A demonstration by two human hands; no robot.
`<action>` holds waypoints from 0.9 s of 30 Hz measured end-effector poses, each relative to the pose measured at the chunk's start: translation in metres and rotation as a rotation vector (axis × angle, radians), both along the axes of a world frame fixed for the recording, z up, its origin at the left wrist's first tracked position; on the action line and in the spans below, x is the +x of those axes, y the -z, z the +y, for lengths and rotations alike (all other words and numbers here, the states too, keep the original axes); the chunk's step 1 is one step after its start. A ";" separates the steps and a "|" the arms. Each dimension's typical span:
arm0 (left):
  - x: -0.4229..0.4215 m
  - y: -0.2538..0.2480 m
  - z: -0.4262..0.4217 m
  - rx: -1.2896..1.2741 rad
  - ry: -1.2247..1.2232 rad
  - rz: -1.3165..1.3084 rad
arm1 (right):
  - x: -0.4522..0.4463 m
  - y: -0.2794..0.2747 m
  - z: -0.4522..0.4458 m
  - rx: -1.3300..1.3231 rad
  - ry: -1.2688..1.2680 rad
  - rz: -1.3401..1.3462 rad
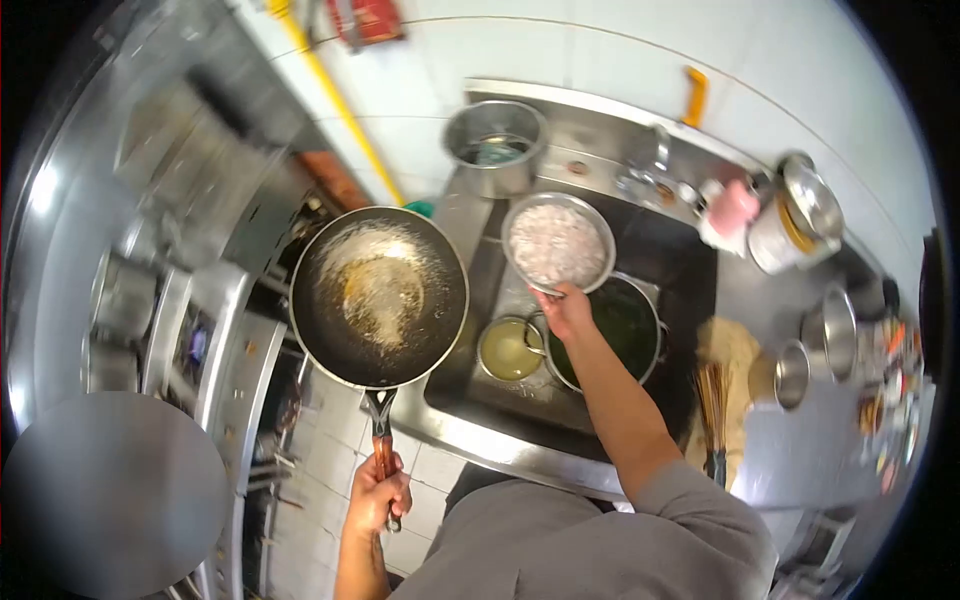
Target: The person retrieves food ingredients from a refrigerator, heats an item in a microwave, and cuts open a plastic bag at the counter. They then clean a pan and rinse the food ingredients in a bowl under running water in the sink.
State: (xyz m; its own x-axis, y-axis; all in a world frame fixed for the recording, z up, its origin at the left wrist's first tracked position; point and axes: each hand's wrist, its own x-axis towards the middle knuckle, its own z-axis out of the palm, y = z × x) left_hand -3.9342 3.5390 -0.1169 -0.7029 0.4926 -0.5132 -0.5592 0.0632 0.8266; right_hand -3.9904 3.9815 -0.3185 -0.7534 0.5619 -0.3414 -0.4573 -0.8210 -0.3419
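My left hand point(378, 492) is closed round the wooden handle of a dark frying pan point(325, 290), which has oily, whitish residue on its inside. With my right hand point(568, 312) I grip the near rim of a round metal bowl point(558, 243) of pale pink and white pieces, over the sink point(640, 240). Below that bowl, a large pot point(625, 325) of dark green liquid stands in the sink, partly hidden by my forearm. Beside the pot is a small metal bowl point(511, 350) of cloudy yellowish liquid.
A steel pot point(497, 150) stands at the sink's back left corner. A faucet point(662, 150), a pink bottle point(733, 207) and stacked bowls point(812, 205) are at the back right. Bamboo sticks point(713, 405) lie on a cloth point(738, 350) at right. Stove burners point(195, 345) are at left.
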 end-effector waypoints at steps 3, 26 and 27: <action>-0.004 0.007 0.002 0.078 0.043 -0.057 | 0.028 -0.008 0.007 0.061 0.014 -0.100; -0.042 0.032 0.086 -0.194 0.783 -0.160 | 0.254 -0.100 0.019 0.215 0.269 -0.297; -0.042 0.040 0.094 -0.191 0.827 -0.172 | 0.258 -0.100 0.020 0.236 0.252 -0.269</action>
